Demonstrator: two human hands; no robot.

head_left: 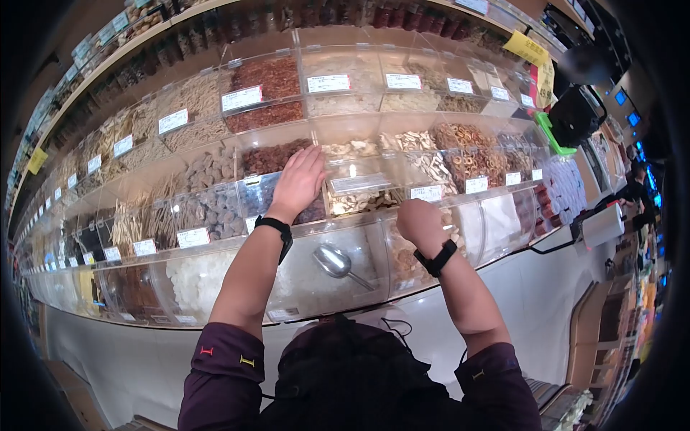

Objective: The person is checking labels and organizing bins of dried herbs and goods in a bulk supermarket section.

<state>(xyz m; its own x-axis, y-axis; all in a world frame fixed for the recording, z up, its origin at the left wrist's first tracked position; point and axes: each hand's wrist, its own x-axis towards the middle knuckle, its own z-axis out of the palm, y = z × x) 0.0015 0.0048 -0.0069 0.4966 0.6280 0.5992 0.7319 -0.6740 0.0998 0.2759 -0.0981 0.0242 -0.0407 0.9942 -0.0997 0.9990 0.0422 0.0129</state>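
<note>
My left hand [299, 183] lies with fingers stretched out over a bin of dark reddish dried pieces [267, 159], at a clear lid's edge. My right hand [421, 224] is curled at the front rim of the middle row, above a bin of pale dried slices [408, 269]; what its fingers hold, if anything, is hidden. Between the hands are pale sliced pieces [352, 202] under a clear lid. Below them a metal scoop [332, 260] rests on the bin of white contents [305, 280].
Rows of clear bins with white price labels [192, 238] stretch to both sides. Jars [392, 17] line the back shelf. At the right are a black device [575, 118] by a green frame [552, 135], a roll of bags [602, 227] and a distant person [636, 188].
</note>
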